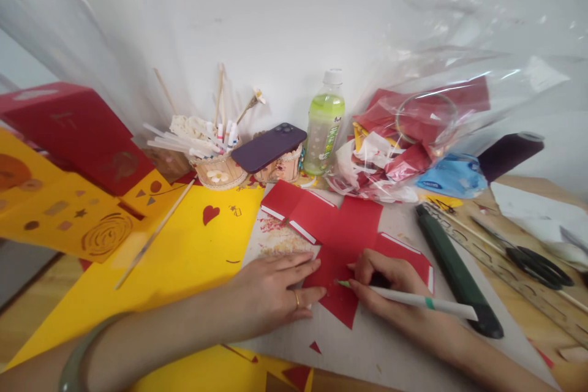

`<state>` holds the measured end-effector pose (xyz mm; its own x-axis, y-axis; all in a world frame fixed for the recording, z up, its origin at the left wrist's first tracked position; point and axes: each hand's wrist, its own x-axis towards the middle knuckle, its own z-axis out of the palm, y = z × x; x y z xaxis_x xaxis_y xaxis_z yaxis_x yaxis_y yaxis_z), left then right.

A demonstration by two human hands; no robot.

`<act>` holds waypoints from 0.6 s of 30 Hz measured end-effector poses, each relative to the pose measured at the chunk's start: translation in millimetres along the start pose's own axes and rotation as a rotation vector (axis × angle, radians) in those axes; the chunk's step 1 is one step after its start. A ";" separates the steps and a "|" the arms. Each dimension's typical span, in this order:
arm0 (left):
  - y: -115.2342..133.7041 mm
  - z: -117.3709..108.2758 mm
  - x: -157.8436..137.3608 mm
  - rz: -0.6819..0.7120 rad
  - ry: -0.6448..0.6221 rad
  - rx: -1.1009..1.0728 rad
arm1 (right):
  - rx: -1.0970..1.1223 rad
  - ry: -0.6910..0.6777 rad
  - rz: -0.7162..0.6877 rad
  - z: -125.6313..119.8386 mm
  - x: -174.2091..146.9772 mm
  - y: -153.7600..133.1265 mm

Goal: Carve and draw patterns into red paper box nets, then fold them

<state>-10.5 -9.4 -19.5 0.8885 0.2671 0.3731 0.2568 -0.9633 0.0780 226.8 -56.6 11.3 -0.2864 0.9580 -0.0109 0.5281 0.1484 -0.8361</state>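
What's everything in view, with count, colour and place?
Paper cross: one, red, centre
Slim marker: one, white, right of centre
Flat board: one, grey, under paper cross
Paper sheet: one, yellow, left
Paper heart: one, red, on paper sheet
Thin stick: one, pale, across paper sheet
Patterned box: one, red and yellow, left
Small baskets: two, beige, back
Basket pens: several, mostly white, back
Flat phone: one, purple, over baskets
Plastic bottle: one, green, back
Plastic bag: one, clear, back right
Soft packet: one, blue, right
Long cutter-like tool: one, dark green, right
Flat ruler: one, clear, right
Scissors: one, black, right
Left hand: one, bare, on paper cross
Right hand: one, bare, holding marker
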 end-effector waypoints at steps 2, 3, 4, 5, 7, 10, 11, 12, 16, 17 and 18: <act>0.3 -0.3 -0.5 -0.003 -0.007 0.001 | -0.003 -0.003 -0.004 -0.1 -0.3 -1.3; 0.6 -0.7 -0.4 -0.004 -0.007 0.001 | -0.004 -0.006 -0.008 -0.1 -0.4 -2.2; 0.9 -1.4 -0.1 -0.005 -0.008 -0.002 | -0.005 -0.007 -0.010 -0.1 -0.4 -3.1; 1.2 -2.4 0.5 -0.007 -0.008 -0.008 | -0.005 -0.008 -0.008 0.0 -0.2 -4.0; 1.2 -6.0 2.4 -0.009 -0.008 -0.053 | 0.007 -0.001 -0.007 0.2 0.8 -4.7; -1.5 -14.5 6.2 -0.058 -0.001 -0.257 | 0.120 0.073 -0.005 -0.8 3.3 -2.2; -3.1 -17.6 7.4 -0.107 0.011 -0.356 | 0.204 0.139 0.000 -1.7 4.2 -0.8; -5.0 -20.5 8.5 -0.169 0.029 -0.455 | 0.301 0.221 0.011 -3.1 5.0 0.6; -11.2 -29.5 12.8 -0.438 0.131 -0.709 | 0.552 0.470 0.047 -11.9 5.4 3.0; -11.6 -31.2 14.2 -0.495 0.144 -0.727 | 0.558 0.484 0.043 -14.3 4.8 2.6; -11.4 -32.9 15.8 -0.544 0.148 -0.734 | 0.557 0.490 0.031 -16.5 4.0 2.0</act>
<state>-11.9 4.9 15.9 0.6453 0.7304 0.2239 0.2741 -0.4949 0.8246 239.9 -48.4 18.6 0.1804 0.9787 0.0982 0.0087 0.0983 -0.9951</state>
